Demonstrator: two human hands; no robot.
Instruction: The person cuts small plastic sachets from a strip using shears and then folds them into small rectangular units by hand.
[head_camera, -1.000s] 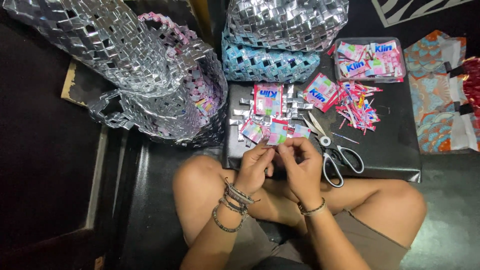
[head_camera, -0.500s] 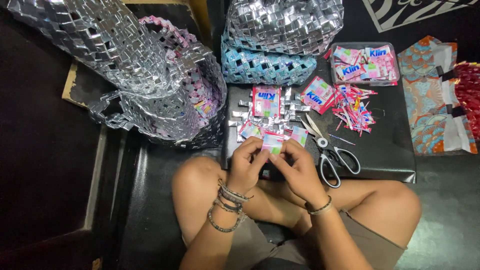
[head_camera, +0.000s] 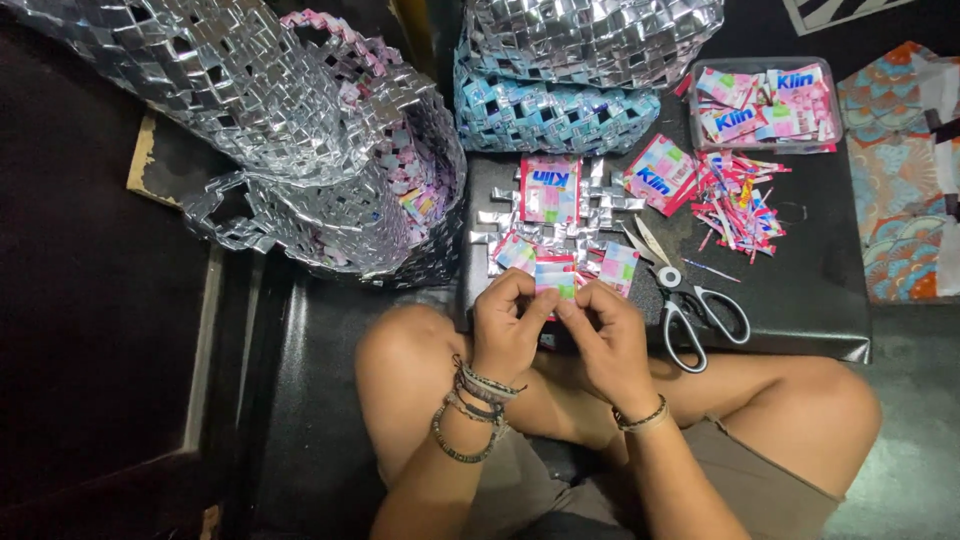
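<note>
Both hands pinch a small folded wrapper piece (head_camera: 555, 277) over the near edge of the black board (head_camera: 800, 300): left hand (head_camera: 505, 330) and right hand (head_camera: 610, 340) pressed together, piece standing upright, long axis pointing away. Scissors (head_camera: 695, 310) lie just beside.

Folded wrapper (head_camera: 555, 277): pink, white, green. Woven baskets (head_camera: 300, 150): silver foil checker, one with pink weave; bag (head_camera: 550, 110) light blue. Scissors (head_camera: 700, 310): white handles. Table (head_camera: 820, 290): black. Cloth (head_camera: 900, 180): orange-teal print.
</note>
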